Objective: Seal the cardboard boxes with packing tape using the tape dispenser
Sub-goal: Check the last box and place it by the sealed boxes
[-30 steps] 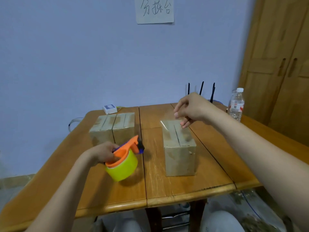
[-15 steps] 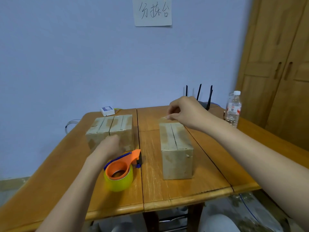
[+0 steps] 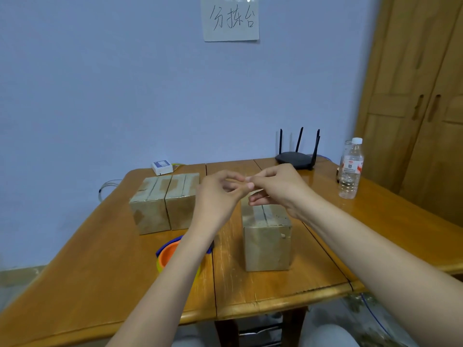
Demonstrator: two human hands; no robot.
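A taped cardboard box (image 3: 268,241) stands on the wooden table (image 3: 100,271) at centre right. Two more taped boxes (image 3: 164,209) sit side by side at the left. My left hand (image 3: 218,194) and my right hand (image 3: 278,189) meet fingertip to fingertip above the far end of the right box, pinching what looks like a small strip of clear tape that is barely visible. The orange and blue tape dispenser (image 3: 169,254) with its yellow roll lies on the table, partly hidden under my left forearm, with no hand on it.
A black router (image 3: 295,159) with antennas and a small white device (image 3: 162,167) sit at the table's far edge. A water bottle (image 3: 350,171) stands at the far right. A wooden wardrobe (image 3: 421,96) rises on the right. A handwritten paper sign (image 3: 230,18) hangs on the wall.
My left hand set the dispenser down on the table, let go, and rose to meet my right hand. My right hand stayed above the far end of the right box.
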